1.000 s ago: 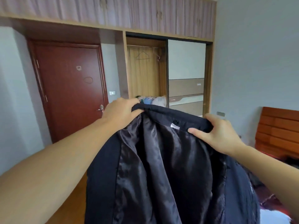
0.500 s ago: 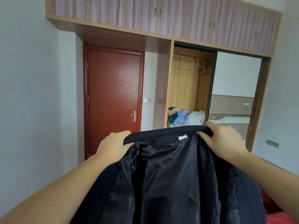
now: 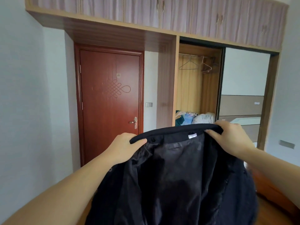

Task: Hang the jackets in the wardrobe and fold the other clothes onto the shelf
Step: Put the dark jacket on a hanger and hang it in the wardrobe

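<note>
We see the dark jacket (image 3: 178, 176) held up in front of the person, its shiny lining turned toward us and its collar stretched level between the two hands. The left hand (image 3: 123, 148) grips the left end of the collar, thumb lying over the top edge and the other fingers curled behind the cloth. The right hand (image 3: 230, 138) grips the right end the same way — thumb on the near side, fingers wrapped over the collar. A small white label (image 3: 192, 136) sits just under the collar, near the right hand, and the rest of the jacket hangs down out of the bottom of the view.

Beyond it stands the wardrobe (image 3: 176, 82), its left section open. Bare hangers (image 3: 189, 64) hang from the rail (image 3: 188, 54) near the top — well above a heap of clothes (image 3: 193, 117) lying on the shelf below. The sliding door (image 3: 243, 88) covers the right section. To the left of the wardrobe is a closed red-brown door (image 3: 110, 101), and a row of cupboards (image 3: 146, 10) runs across the top
</note>
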`<state>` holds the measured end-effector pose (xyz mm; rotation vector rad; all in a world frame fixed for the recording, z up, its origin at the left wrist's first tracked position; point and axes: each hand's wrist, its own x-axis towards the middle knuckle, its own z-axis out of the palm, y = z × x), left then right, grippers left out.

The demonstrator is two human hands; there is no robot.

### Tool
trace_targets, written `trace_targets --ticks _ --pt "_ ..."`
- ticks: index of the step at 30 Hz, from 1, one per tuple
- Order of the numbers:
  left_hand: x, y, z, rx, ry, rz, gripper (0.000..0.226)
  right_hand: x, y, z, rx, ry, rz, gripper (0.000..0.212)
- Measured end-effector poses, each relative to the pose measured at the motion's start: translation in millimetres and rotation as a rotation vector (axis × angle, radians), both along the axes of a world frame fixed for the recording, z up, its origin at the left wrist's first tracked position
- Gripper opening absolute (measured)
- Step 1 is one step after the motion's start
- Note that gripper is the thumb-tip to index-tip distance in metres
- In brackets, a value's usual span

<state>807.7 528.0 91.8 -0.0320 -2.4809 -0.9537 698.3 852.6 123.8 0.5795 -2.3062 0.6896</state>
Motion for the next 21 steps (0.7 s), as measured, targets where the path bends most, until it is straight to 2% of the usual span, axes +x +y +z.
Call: trace_targets --ticks 4,7,9,13,21 --pt "-72 -40 7 0.069 -0.066 -0.012 0.045 -64 -39 -11 -0.087 0.001 0.015 0.029" --pt "-131 -62 9 0.107 -0.006 0.029 0.040 -125 -67 -24 -0.152 -0.002 0.046 0.030" --pt "-172 -75 12 0.097 0.030 0.055 0.035 -169 -87 -31 -0.184 -0.016 0.064 0.030" --pt "-249 -108 24 0.021 0.068 0.098 0.041 -249 -126 -35 -0.190 -0.063 0.056 0.036" --pt "-386 -178 34 -0.030 0.089 0.077 0.043 -375 -196 -14 -0.172 -0.057 0.052 0.019"
